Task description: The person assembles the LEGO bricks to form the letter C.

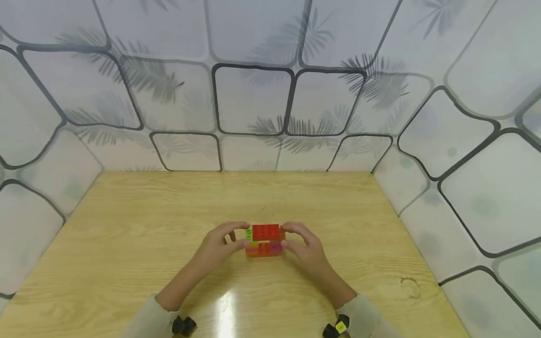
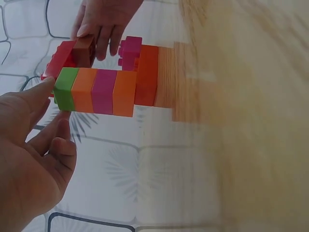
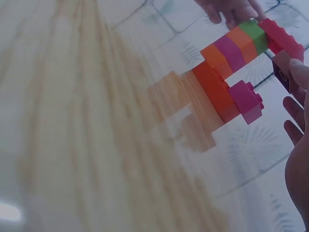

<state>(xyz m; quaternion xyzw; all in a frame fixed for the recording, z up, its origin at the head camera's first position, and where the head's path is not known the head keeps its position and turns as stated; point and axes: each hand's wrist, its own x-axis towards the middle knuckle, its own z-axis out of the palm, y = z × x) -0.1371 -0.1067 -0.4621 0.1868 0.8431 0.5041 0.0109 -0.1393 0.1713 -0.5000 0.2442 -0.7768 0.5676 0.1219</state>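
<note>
A small structure of toy building bricks stands on the table between the hands. Its base is a red-orange brick (image 2: 147,76), with a column of orange, purple (image 2: 103,92), orange and green (image 2: 66,89) bricks rising at the left end. At the right end sits a low magenta brick (image 3: 247,102). Across the top lies a red brick (image 1: 265,232), with a brown brick (image 3: 282,72) under its right end, above the magenta one with a gap between. My left hand (image 1: 216,247) pinches the green brick between thumb and forefinger. My right hand (image 1: 309,252) pinches the brown brick.
The pale wooden table (image 1: 148,211) has a glossy surface with a bright reflection near its front. White patterned walls (image 1: 253,103) rise at the back and both sides. A dark ring-like mark (image 1: 410,280) shows on the tabletop at the right.
</note>
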